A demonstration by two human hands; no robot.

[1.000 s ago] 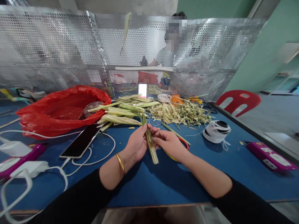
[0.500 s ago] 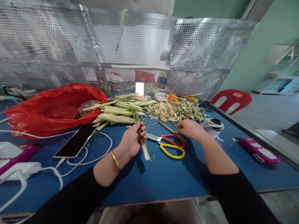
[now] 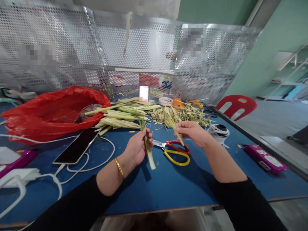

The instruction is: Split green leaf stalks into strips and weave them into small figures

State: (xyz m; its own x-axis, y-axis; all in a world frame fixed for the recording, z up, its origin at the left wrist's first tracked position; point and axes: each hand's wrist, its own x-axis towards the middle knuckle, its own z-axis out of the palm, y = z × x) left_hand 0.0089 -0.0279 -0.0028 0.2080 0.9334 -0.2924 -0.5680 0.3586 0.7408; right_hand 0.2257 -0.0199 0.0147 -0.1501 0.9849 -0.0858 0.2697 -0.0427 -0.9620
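My left hand [image 3: 139, 146], with a gold bangle at the wrist, is closed round a green and brown plant stalk [image 3: 150, 160] whose pale end points toward me. Between the fingertips of my right hand [image 3: 191, 131] is a flat pale green leaf strip [image 3: 171, 120], slanting up and away to the left. Scissors [image 3: 176, 157] with one red and one yellow handle lie on the blue table between my hands, their blades partly hidden behind my left fingers. Beyond my left hand lies a pile of pale green stalks [image 3: 122, 118].
A heap of plant trimmings [image 3: 192, 114] lies at the back right, near a white tape roll [image 3: 166, 101]. To the left are an open red plastic bag [image 3: 48, 112], a phone [image 3: 77, 146] and white cables. A white cord spool [image 3: 219, 131] and purple packet [image 3: 263, 158] sit right.
My right hand has lifted the leaf strip off the table and brought it slightly left, above the scissors' handles. My left hand keeps its hold on the stalk, nearly still.
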